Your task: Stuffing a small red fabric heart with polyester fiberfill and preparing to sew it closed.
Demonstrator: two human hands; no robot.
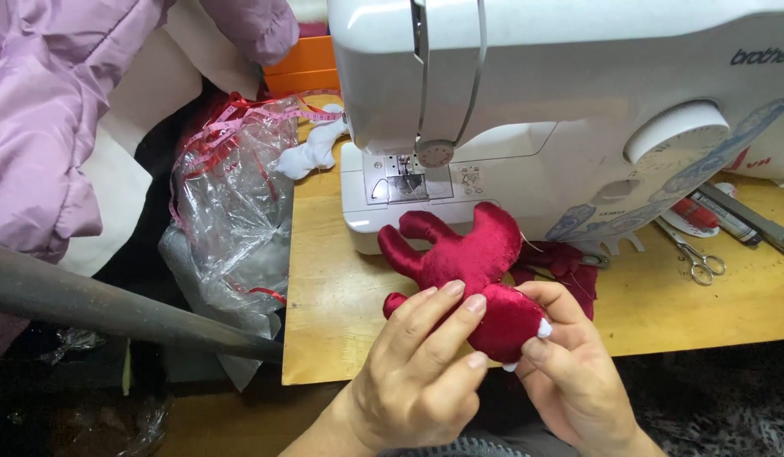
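Red velvet toy (470, 269), stuffed and limbed, sits at the near edge of the wooden table (341, 288), just in front of the white sewing machine (544, 110). Crumpled clear plastic bag (231, 203) hangs off the left side; small scissors (695, 254) lie far right. Left hand (417, 372) presses its fingers over the toy's body, right hand (570, 364) pinches its lower end where white stuffing (543, 328) pokes out. Both hands grasp it.
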